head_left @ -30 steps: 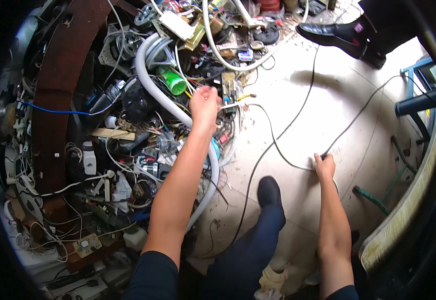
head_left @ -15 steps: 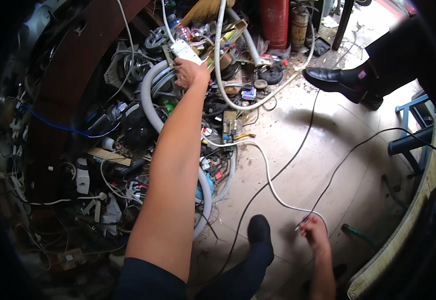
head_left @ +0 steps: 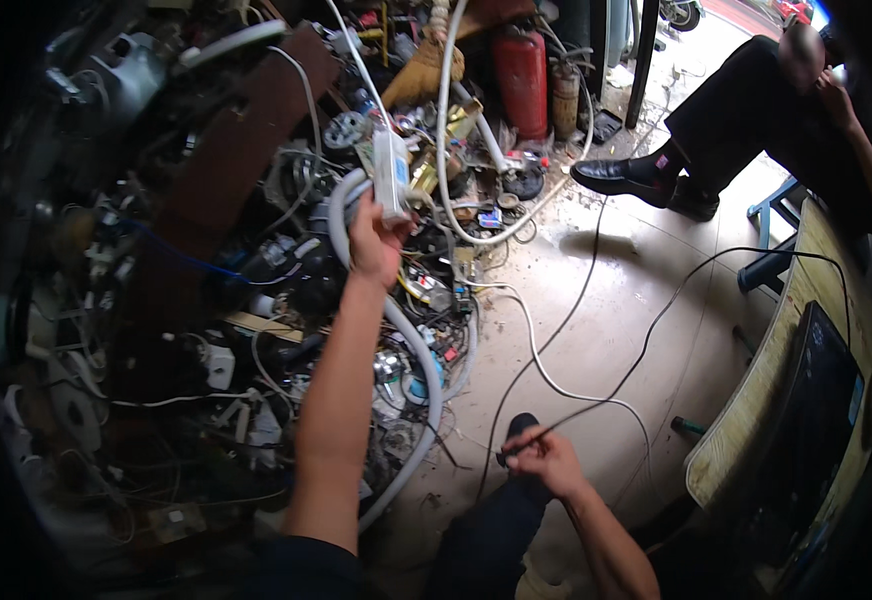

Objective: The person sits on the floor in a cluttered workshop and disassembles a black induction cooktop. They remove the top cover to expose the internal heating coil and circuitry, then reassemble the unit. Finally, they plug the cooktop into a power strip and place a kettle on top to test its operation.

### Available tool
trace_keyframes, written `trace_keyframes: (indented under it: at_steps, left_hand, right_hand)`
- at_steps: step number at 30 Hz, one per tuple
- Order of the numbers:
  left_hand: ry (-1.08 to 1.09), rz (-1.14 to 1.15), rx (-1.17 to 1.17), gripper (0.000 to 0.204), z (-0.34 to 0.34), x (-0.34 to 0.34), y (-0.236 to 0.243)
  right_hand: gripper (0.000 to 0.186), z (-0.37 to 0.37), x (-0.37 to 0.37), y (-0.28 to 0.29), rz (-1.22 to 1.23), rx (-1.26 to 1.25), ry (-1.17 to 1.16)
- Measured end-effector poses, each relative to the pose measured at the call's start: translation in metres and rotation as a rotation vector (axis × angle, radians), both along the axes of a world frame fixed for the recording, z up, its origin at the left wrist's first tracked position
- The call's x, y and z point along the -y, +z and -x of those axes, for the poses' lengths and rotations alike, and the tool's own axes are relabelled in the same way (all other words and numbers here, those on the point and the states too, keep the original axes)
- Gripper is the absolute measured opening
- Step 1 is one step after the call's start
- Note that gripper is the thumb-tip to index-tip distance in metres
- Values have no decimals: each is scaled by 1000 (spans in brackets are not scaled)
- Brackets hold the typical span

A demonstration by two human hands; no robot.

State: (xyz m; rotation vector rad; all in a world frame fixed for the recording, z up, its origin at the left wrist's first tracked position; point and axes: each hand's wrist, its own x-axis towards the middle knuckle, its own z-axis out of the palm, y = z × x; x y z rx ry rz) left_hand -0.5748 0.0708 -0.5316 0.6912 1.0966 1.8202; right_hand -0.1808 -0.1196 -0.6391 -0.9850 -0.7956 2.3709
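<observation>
My left hand (head_left: 374, 245) is closed around the lower end of a white power strip (head_left: 390, 175), tilted upward over a heap of scrap. A white cord (head_left: 361, 55) runs up from the strip's far end. Low in the middle, my right hand (head_left: 548, 462) pinches the end of a black cable (head_left: 653, 335), in front of my knee and shoe. The cable's tip is too dark and small to make out. From there the cable curves right, over a tabletop. A loose white cord (head_left: 533, 340) lies on the floor between my hands.
Scrap parts and a grey corrugated hose (head_left: 426, 365) spread over the left side. A red fire extinguisher (head_left: 523, 85) stands at the back. Another person's shoe (head_left: 611, 178) rests on the tiles at the right. A wooden table (head_left: 726, 450) bearing a dark screen (head_left: 806, 400) stands at the right.
My left hand has drawn the power strip nearer and turned it more upright. My right hand has moved left with the black cable, away from the white cord. The view has shifted to the right.
</observation>
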Motion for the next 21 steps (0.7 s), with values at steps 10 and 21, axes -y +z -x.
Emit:
trace_keyframes:
  at_steps: [10,21]
  left_hand:
    - [-142,-129,272,64,-76,158,107]
    - [-140,-103,118,76,-90,231,160]
  right_hand:
    - [32,142,-91,214,-391,-489,-518]
    - [25,168,-69,275,-612,-452,-375]
